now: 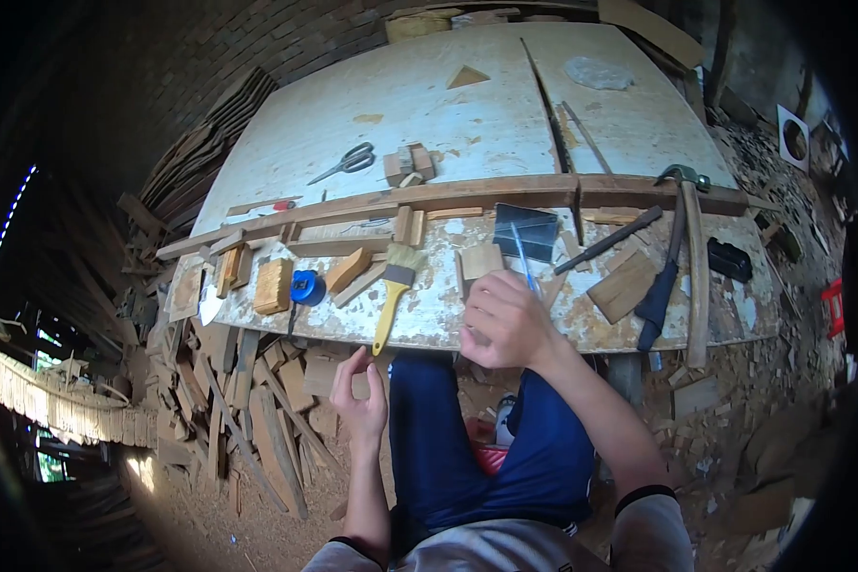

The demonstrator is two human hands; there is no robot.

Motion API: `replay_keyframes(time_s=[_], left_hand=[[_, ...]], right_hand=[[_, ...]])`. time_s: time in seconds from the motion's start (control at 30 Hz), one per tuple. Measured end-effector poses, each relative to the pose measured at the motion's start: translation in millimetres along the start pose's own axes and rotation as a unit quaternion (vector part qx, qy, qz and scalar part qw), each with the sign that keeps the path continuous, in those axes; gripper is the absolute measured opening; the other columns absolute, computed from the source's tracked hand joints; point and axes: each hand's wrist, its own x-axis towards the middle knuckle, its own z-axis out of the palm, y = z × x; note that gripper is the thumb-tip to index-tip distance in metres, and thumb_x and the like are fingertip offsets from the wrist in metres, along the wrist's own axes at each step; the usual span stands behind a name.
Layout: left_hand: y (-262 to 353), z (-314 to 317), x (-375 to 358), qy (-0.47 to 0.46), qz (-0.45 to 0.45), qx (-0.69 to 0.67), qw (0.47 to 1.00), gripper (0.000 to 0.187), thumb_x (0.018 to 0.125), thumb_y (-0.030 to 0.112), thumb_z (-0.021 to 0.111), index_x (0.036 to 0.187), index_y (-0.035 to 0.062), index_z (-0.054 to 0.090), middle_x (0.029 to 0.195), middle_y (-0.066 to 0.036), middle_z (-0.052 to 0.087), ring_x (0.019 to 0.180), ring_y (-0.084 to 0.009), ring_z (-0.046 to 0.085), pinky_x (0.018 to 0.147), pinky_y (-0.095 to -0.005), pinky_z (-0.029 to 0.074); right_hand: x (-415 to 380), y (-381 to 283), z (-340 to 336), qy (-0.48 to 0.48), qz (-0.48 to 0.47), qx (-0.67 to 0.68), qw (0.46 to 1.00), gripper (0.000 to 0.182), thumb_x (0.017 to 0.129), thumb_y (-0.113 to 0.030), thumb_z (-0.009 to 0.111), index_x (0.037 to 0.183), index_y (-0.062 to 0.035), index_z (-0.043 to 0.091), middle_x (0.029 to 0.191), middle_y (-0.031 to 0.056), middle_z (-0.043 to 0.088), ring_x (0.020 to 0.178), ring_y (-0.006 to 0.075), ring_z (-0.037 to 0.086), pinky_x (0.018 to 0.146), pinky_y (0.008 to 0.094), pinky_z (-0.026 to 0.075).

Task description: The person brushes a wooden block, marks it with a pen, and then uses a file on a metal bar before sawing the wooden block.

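My right hand [507, 319] is closed over the table's front edge. A thin, light bluish pen [521, 253] sticks up from its fingers, its upper end in front of a dark flat sheet [527, 233]. Below the edge, my left hand [360, 396] curls thumb and fingers into a loose ring, with nothing visible inside. Just above it lies a paintbrush [390, 303] with a yellow handle, its end over the edge. A small light wood block [481, 260] lies beyond my right hand. Left of the brush are a blue tape measure [307, 287] and a wood block [274, 285].
A long wooden bar [486, 194] crosses the worn table [315, 124]. Scissors [348, 162] lie behind it. On the right are a hammer [693, 267], a dark-handled tool [660, 296] and a black object [729, 259]. Scrap wood [276, 434] is piled on the floor.
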Motion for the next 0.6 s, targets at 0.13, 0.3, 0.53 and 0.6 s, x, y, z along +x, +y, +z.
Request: replay_keyframes(time_s=[0.13,0.3,0.53,0.6], left_hand=[[17,17,-14,-0.019,-0.01,-0.037,0.999,0.028,0.101,-0.003,0.071,0.128,-0.0034,0.076,0.106,-0.014,0.078,0.097,-0.0233,0.076,0.094,-0.0358,0.059],[30,24,-22,-0.046,0.009,-0.042,0.998,0.03,0.099,-0.004,0.071,0.129,-0.0032,0.076,0.112,-0.016,0.076,0.105,-0.0282,0.075,0.098,-0.0391,0.059],[43,33,-19,-0.032,0.106,0.021,0.994,0.041,0.094,-0.001,0.074,0.135,-0.0024,0.073,0.14,-0.022,0.07,0.133,-0.0407,0.066,0.115,-0.0492,0.051],[38,37,-20,-0.05,0.116,0.006,0.992,0.042,0.093,0.0,0.075,0.136,-0.0024,0.073,0.144,-0.022,0.069,0.137,-0.0417,0.064,0.117,-0.0504,0.05]], right_hand=[[-5,2,-1,0.018,0.024,-0.01,1.0,0.013,0.074,-0.008,0.081,0.073,-0.0067,0.068,0.078,0.0076,0.066,0.081,0.0278,0.068,0.077,0.0397,0.055],[-7,5,2,0.029,0.035,-0.025,0.999,0.015,0.078,-0.007,0.081,0.073,-0.0073,0.067,0.076,0.0067,0.066,0.076,0.027,0.066,0.074,0.0389,0.054],[-8,7,-3,0.057,0.053,-0.078,0.994,0.018,0.081,-0.006,0.079,0.07,-0.0085,0.065,0.071,0.0054,0.065,0.07,0.0248,0.065,0.067,0.038,0.052],[-2,10,-22,0.072,0.076,-0.132,0.986,0.018,0.082,-0.005,0.078,0.069,-0.0091,0.066,0.07,0.0061,0.066,0.066,0.0247,0.065,0.062,0.0384,0.052]])
